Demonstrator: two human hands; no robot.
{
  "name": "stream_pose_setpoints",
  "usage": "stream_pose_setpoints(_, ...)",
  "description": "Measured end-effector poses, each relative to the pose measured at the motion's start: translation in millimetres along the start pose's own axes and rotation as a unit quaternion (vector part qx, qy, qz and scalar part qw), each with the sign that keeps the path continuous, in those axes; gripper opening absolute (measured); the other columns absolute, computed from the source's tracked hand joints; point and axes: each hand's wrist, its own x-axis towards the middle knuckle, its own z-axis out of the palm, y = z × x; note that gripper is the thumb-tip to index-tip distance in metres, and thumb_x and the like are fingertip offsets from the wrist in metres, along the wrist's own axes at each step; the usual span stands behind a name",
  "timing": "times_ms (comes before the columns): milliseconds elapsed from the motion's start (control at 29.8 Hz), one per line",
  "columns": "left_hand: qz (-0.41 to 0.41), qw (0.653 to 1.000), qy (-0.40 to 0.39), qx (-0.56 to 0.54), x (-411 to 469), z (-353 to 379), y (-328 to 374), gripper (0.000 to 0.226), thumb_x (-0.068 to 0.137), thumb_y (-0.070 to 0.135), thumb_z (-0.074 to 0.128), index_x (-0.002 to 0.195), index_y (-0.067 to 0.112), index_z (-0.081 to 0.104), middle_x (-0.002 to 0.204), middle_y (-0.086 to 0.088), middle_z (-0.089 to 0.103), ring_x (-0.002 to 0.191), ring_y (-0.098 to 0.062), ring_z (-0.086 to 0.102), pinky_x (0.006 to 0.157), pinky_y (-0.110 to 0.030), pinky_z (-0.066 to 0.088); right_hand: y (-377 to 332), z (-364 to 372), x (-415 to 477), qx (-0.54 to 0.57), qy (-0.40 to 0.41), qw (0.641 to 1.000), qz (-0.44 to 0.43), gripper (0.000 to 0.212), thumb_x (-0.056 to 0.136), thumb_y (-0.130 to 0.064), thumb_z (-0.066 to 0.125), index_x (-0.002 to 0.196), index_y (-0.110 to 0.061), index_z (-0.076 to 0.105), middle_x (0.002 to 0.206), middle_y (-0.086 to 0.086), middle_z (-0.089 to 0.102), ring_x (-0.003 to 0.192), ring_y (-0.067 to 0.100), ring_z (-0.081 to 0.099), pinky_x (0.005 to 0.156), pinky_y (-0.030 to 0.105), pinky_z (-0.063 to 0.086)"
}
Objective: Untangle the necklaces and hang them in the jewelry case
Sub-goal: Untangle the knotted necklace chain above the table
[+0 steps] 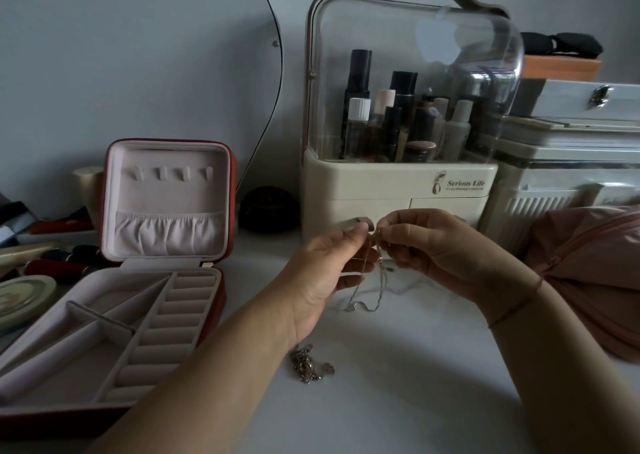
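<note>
Silver chains [367, 282], two hands [329, 268] [438, 254], one case [166, 157]

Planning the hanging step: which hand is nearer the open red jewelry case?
Left. The left hand pinches the tangled necklaces right of the jewelry case; the right hand holds them farther right, beyond the left.

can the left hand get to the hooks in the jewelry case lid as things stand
Probably yes: the jewelry case stands open beside the left hand, lid upright, hooks bare, nothing between. But its fingers pinch the tangled necklaces, also held by the right hand.
</note>
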Motion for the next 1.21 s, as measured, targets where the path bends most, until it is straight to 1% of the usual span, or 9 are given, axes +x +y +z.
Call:
stream_pose_setpoints(134, 0.027, 0.999, -0.002, 0.029, 0.0, -0.2, 0.3, 0.04, 0.075, 0.044, 0.059, 0.1, 0.015, 0.07, 0.087, 0.003, 0.069, 0.085, -0.009, 0.061, 0.079, -0.024, 0.045, -1.2, 2.6, -0.4, -0.003, -0.006, 1.0, -0.003, 0.016, 0.078, -0.018, 0.07, 0.073, -0.005, 0.062, 0.059, 0.005, 0.045, 0.051, 0.009, 0.036, 0.046, 0.016, 0.033)
stream_pose_setpoints(302, 0.022, 0.999, 0.006, 0.029, -0.4, 0.1, -0.8, 0.019, 0.087, 0.025, 0.06, 0.097, 0.011, 0.069, 0.09, -0.008, 0.071, 0.087, -0.017, 0.063, 0.081, -0.028, 0.046, -2.8, 1.9, -0.8, -0.017, -0.011, 1.0, 0.008, 0.015, 0.076, -0.022, 0.065, 0.067, -0.011, 0.068, 0.062, 0.007, 0.042, 0.048, 0.009, 0.031, 0.044, 0.017, 0.027)
stream_pose_setpoints(638, 0.039, 0.999, 0.015, 0.029, -1.1, -1.5, 2.0, 0.004, 0.083, 0.013, 0.066, 0.086, 0.013, 0.069, 0.072, 0.002, 0.069, 0.076, -0.011, 0.065, 0.082, -0.025, 0.051, -3.9, 2.6, -2.8, -0.015, -0.011, 1.0, 0.019, 0.015, 0.072, -0.026, 0.066, 0.064, -0.013, 0.069, 0.064, 0.007, 0.044, 0.049, 0.009, 0.034, 0.044, 0.017, 0.027)
stream_pose_setpoints(705, 0.025, 1.0, 0.006, 0.016, -0.9, -1.5, 2.6, 0.006, 0.085, 0.015, 0.063, 0.086, 0.014, 0.069, 0.072, 0.001, 0.069, 0.074, -0.011, 0.065, 0.077, -0.025, 0.05, -1.7, 1.7, -2.1, -0.008, -0.004, 1.0, 0.022, 0.014, 0.071, -0.026, 0.067, 0.068, -0.013, 0.069, 0.067, 0.007, 0.051, 0.056, 0.011, 0.043, 0.049, 0.017, 0.038)
stream_pose_setpoints(772, 0.009, 1.0, -0.007, -0.005, -1.2, -0.2, 3.8, 0.01, 0.087, 0.017, 0.06, 0.083, 0.013, 0.068, 0.072, 0.0, 0.067, 0.071, -0.01, 0.063, 0.071, -0.022, 0.049, 1.2, -1.3, -0.7, 0.005, -0.011, 1.0, 0.028, 0.017, 0.072, -0.027, 0.07, 0.075, -0.01, 0.067, 0.074, 0.006, 0.06, 0.07, 0.015, 0.053, 0.066, 0.024, 0.047)
stream_pose_setpoints(873, -0.002, 0.999, -0.024, -0.037, -1.8, 1.5, 5.0, 0.017, 0.086, 0.024, 0.057, 0.08, 0.013, 0.069, 0.071, -0.001, 0.065, 0.068, -0.011, 0.061, 0.069, -0.024, 0.048, 3.5, -4.4, -0.1, -0.013, -0.044, 0.998, 0.031, 0.036, 0.07, -0.034, 0.072, 0.087, -0.004, 0.063, 0.085, 0.006, 0.067, 0.09, 0.02, 0.059, 0.096, 0.041, 0.041)
stream_pose_setpoints(940, -0.007, 0.997, -0.025, -0.066, -1.6, 0.7, 5.6, 0.019, 0.08, 0.03, 0.059, 0.074, 0.017, 0.072, 0.069, -0.001, 0.064, 0.066, -0.012, 0.061, 0.069, -0.026, 0.048, 3.2, -4.7, -0.6, -0.018, -0.044, 0.999, 0.026, 0.039, 0.067, -0.035, 0.072, 0.089, -0.004, 0.064, 0.09, 0.006, 0.069, 0.096, 0.019, 0.06, 0.101, 0.044, 0.038)
stream_pose_setpoints(1108, -0.016, 0.997, -0.002, -0.081, -0.6, -0.7, 5.1, 0.023, 0.091, 0.021, 0.054, 0.104, 0.006, 0.067, 0.065, -0.001, 0.06, 0.056, -0.01, 0.056, 0.059, -0.022, 0.046, 1.7, -5.0, -0.1, -0.005, -0.022, 1.0, 0.019, 0.021, 0.072, -0.021, 0.068, 0.086, -0.006, 0.067, 0.084, 0.007, 0.066, 0.083, 0.016, 0.059, 0.083, 0.029, 0.048)
stream_pose_setpoints(1208, -0.002, 0.997, 0.024, -0.068, -1.1, -0.7, 6.1, 0.017, 0.089, 0.02, 0.057, 0.084, 0.014, 0.072, 0.06, 0.002, 0.052, 0.052, -0.008, 0.046, 0.057, -0.022, 0.039, 1.5, -5.2, -0.4, -0.02, -0.008, 1.0, 0.02, 0.014, 0.071, -0.018, 0.065, 0.081, -0.009, 0.067, 0.075, 0.003, 0.064, 0.072, 0.011, 0.056, 0.072, 0.024, 0.046)
